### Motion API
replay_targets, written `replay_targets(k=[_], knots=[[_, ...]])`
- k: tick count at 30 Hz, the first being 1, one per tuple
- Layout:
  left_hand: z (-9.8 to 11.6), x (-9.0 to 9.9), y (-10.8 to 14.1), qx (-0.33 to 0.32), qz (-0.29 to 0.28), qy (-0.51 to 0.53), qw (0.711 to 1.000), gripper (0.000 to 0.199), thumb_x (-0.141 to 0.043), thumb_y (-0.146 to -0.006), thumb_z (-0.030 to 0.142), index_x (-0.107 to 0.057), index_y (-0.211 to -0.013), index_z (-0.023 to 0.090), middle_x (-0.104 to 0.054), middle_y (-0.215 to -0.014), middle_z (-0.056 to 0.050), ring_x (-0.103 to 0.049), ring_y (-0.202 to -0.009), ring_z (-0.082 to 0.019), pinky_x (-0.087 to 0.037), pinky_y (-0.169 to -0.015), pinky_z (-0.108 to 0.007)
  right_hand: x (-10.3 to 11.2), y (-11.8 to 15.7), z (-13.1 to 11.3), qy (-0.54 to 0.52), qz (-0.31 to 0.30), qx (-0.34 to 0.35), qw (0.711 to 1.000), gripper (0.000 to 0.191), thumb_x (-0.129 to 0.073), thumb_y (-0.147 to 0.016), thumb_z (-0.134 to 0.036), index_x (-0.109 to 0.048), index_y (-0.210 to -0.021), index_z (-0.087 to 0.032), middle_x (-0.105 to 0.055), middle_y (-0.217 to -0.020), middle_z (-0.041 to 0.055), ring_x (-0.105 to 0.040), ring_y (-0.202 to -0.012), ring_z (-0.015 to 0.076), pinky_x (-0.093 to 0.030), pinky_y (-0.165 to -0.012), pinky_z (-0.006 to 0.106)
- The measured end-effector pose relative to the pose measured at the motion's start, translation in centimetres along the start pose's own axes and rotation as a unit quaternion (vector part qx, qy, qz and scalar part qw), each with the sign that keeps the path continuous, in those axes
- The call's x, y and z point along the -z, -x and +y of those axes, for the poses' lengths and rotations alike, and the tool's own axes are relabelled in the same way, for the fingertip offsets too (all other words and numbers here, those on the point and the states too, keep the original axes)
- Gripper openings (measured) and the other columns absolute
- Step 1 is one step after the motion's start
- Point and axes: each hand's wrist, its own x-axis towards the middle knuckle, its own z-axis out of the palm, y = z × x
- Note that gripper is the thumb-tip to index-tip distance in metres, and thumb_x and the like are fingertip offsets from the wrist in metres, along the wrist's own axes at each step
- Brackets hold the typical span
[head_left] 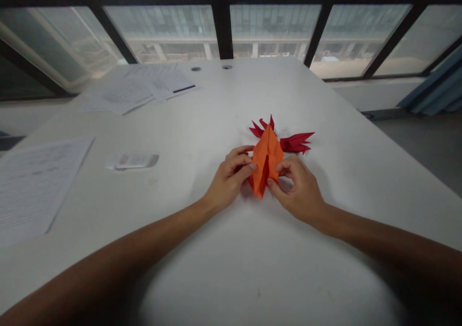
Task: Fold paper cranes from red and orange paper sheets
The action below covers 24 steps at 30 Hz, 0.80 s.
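An orange folded paper, diamond-shaped with a slit down its lower middle, is held between both hands above the white table. My left hand pinches its left edge, thumb in front and fingers partly hidden behind. On the other side my right hand grips the right edge between thumb and fingers. Just beyond lie red folded paper pieces: one spiky red origami piece is partly covered by the orange paper, and another red origami piece points to the right.
Printed sheets are spread at the table's far left, and a stack of paper lies at the near left. A white eraser-like block rests left of my hands. Dark-framed windows stand behind the white table; a blue curtain hangs at right.
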Motion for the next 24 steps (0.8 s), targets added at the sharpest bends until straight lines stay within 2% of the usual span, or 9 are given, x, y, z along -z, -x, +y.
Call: replay_targets(k=[5,9,12,14,17,19,20,22,24], knots=[[0.6,0.1,0.9,-0.117,-0.059,-0.127,0.983,0.016,-0.06,-0.098,0.028,-0.067,-0.085,0.021,-0.059,-0.144,-0.007,-0.05,-0.134,-0.026,-0.036,-0.116,-0.047,-0.1,-0.6,0.1,-0.085,0.0,-0.134,0.987,0.027,-0.073,-0.083,-0.026,-0.048,-0.094,-0.025,-0.057,-0.087,-0.0015,-0.062,-0.075,0.0167,-0.058,-0.07,0.033],[0.7,0.1,1.2,-0.183,-0.075,-0.176,0.964,0.014,-0.056,-0.1,0.024,-0.064,-0.088,0.02,-0.065,-0.137,-0.009,-0.052,-0.131,-0.026,-0.036,-0.113,-0.047,-0.1,-0.8,0.2,-0.119,0.003,-0.157,0.98,0.037,-0.071,-0.079,-0.021,-0.049,-0.108,-0.026,-0.061,-0.092,-0.001,-0.062,-0.074,0.0162,-0.056,-0.065,0.031],[0.5,-0.2,1.2,-0.171,-0.07,-0.179,0.966,0.01,-0.055,-0.1,0.023,-0.062,-0.093,0.021,-0.068,-0.128,-0.009,-0.057,-0.124,-0.024,-0.041,-0.107,-0.043,-0.1,-0.7,0.1,-0.093,-0.004,-0.154,0.984,0.049,-0.067,-0.076,-0.014,-0.049,-0.12,-0.027,-0.065,-0.104,0.0024,-0.065,-0.08,0.0181,-0.056,-0.068,0.032],[0.3,-0.4,1.1,-0.143,-0.047,-0.177,0.973,0.007,-0.055,-0.099,0.021,-0.062,-0.096,0.021,-0.07,-0.113,-0.007,-0.062,-0.109,-0.021,-0.046,-0.099,-0.039,-0.1,-0.6,0.0,-0.094,-0.01,-0.17,0.981,0.054,-0.063,-0.074,-0.011,-0.047,-0.123,-0.027,-0.066,-0.097,0.0007,-0.064,-0.073,0.0176,-0.054,-0.064,0.032],[0.0,-0.8,1.0,-0.084,-0.012,-0.17,0.982,0.002,-0.058,-0.095,0.019,-0.057,-0.095,0.021,-0.064,-0.088,0.0,-0.06,-0.08,-0.014,-0.049,-0.078,-0.03,-0.2,-0.7,-0.2,-0.108,-0.014,-0.187,0.976,0.043,-0.06,-0.076,-0.012,-0.048,-0.115,-0.027,-0.063,-0.08,-0.0038,-0.06,-0.062,0.0163,-0.049,-0.057,0.03],[-0.3,-0.9,1.0,-0.056,-0.006,-0.143,0.988,0.012,-0.058,-0.094,0.018,-0.054,-0.104,0.021,-0.061,-0.084,0.002,-0.057,-0.072,-0.012,-0.048,-0.068,-0.026,-0.3,-0.8,-0.2,-0.107,-0.019,-0.187,0.976,0.032,-0.062,-0.078,-0.016,-0.05,-0.106,-0.026,-0.064,-0.081,-0.0028,-0.062,-0.064,0.017,-0.05,-0.06,0.03],[-0.5,-1.0,1.0,-0.05,-0.007,-0.124,0.991,0.023,-0.058,-0.094,0.016,-0.051,-0.114,0.022,-0.061,-0.088,0.002,-0.058,-0.071,-0.011,-0.048,-0.066,-0.024,-0.3,-0.8,-0.1,-0.107,-0.022,-0.184,0.977,0.028,-0.064,-0.079,-0.018,-0.05,-0.103,-0.026,-0.066,-0.084,-0.0017,-0.064,-0.068,0.0176,-0.052,-0.063,0.031],[-0.8,-1.0,1.0,-0.058,-0.009,-0.095,0.994,0.052,-0.057,-0.092,0.012,-0.04,-0.139,0.024,-0.063,-0.108,-0.003,-0.061,-0.073,-0.009,-0.052,-0.068,-0.024,-0.4,-0.8,0.0,-0.11,-0.033,-0.171,0.979,0.028,-0.065,-0.08,-0.019,-0.051,-0.103,-0.026,-0.068,-0.092,0.0001,-0.068,-0.076,0.019,-0.055,-0.069,0.033],[-1.0,-0.9,0.8,-0.089,-0.006,-0.099,0.991,0.069,-0.055,-0.092,0.009,-0.032,-0.153,0.03,-0.055,-0.131,-0.008,-0.064,-0.077,-0.008,-0.056,-0.073,-0.026,-0.4,-0.6,0.1,-0.118,-0.041,-0.143,0.982,0.032,-0.064,-0.08,-0.016,-0.052,-0.107,-0.027,-0.068,-0.098,0.0005,-0.069,-0.082,0.0195,-0.056,-0.074,0.033]])
